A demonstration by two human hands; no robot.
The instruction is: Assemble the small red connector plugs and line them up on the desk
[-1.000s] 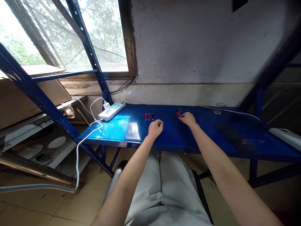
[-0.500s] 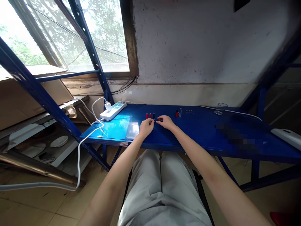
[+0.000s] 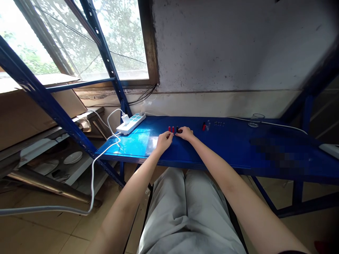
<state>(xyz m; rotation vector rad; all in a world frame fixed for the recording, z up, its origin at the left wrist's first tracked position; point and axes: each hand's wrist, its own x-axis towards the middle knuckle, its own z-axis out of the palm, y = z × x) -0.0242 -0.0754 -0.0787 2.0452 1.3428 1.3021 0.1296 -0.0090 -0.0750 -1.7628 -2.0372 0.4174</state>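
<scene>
On the blue table (image 3: 190, 151), two small red pieces (image 3: 169, 128) stand side by side, with a small black piece (image 3: 177, 129) to their right. My left hand (image 3: 164, 141) is just in front of the red pieces, its fingers pinched together. Close beside the black piece, my right hand (image 3: 185, 133) has its fingers closed around something dark, too small to make out. Farther right are another red-and-black piece (image 3: 203, 126) and small clear pieces (image 3: 208, 125). Several tiny bits (image 3: 219, 124) lie in rows behind them.
A white power strip (image 3: 131, 123) with a plug and cable lies at the table's left end. At the back right stands a clear glass (image 3: 256, 120). A blue metal frame (image 3: 106, 53) rises at left before the window. A white object (image 3: 329, 149) is at the far right.
The camera view has shifted, moving the table things rightward in the picture. My right hand is now nearer the black piece, and my left hand sits farther from it, by the red pieces.
</scene>
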